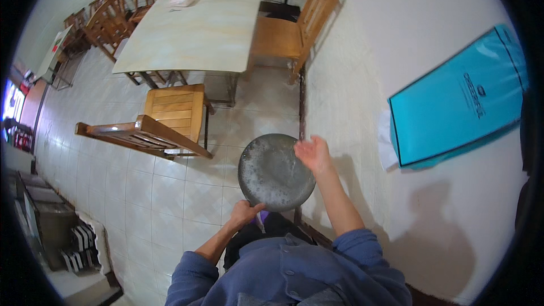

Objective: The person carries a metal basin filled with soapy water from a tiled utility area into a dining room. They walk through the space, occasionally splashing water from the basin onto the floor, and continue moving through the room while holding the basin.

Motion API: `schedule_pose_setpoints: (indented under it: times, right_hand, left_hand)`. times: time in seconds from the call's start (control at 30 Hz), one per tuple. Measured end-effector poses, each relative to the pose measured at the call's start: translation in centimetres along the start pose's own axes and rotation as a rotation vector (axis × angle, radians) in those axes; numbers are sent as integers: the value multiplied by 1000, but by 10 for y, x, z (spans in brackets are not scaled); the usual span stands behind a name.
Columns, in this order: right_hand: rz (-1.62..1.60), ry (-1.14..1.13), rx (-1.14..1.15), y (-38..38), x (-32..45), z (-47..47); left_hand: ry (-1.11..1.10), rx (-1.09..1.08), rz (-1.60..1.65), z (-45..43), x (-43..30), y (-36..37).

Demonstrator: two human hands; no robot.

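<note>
A round grey basin (pixel 276 174) of soapy water hangs in front of my legs, white suds spread over its left side. My left hand (pixel 246 213) grips its near-left rim, thumb on top and fingers underneath. Nothing is held in my right hand (pixel 313 153), which is raised over the basin's right rim with its fingers partly spread. Its skin looks wet and the fingertips are slightly blurred. From this angle I cannot tell whether the right hand touches the rim.
Ahead stands a pale table (pixel 191 36) bearing a tissue pack (pixel 182 0). One wooden chair (pixel 170 110) is at its near side, another (pixel 282 36) by the right wall. A teal tissue pack (pixel 459 102) hangs on that wall. Stacked crates (pixel 53 216) are at lower left.
</note>
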State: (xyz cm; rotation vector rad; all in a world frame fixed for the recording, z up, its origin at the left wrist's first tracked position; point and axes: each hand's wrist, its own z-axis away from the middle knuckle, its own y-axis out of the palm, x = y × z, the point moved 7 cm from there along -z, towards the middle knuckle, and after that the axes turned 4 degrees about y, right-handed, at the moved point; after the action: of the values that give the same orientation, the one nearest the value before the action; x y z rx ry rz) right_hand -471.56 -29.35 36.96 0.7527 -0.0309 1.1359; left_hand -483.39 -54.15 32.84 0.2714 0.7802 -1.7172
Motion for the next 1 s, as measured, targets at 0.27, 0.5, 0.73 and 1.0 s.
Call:
schedule_pose_setpoints:
  times: [0.27,0.5,0.73,1.0]
  right_hand:
    - [278,218,-68,6,-70,-31]
    - [400,93,249,141,-54,-35]
    - [567,333,73,69,-86,-11]
    - [751,487,287,57,-134,10]
  left_hand:
    - [24,-151,36,-13,-13,-21]
    - [-89,-186,166,-3,3,-16]
    - [-42,-310,196,11,20,-6]
    - [-228,-303,526,51,52,26]
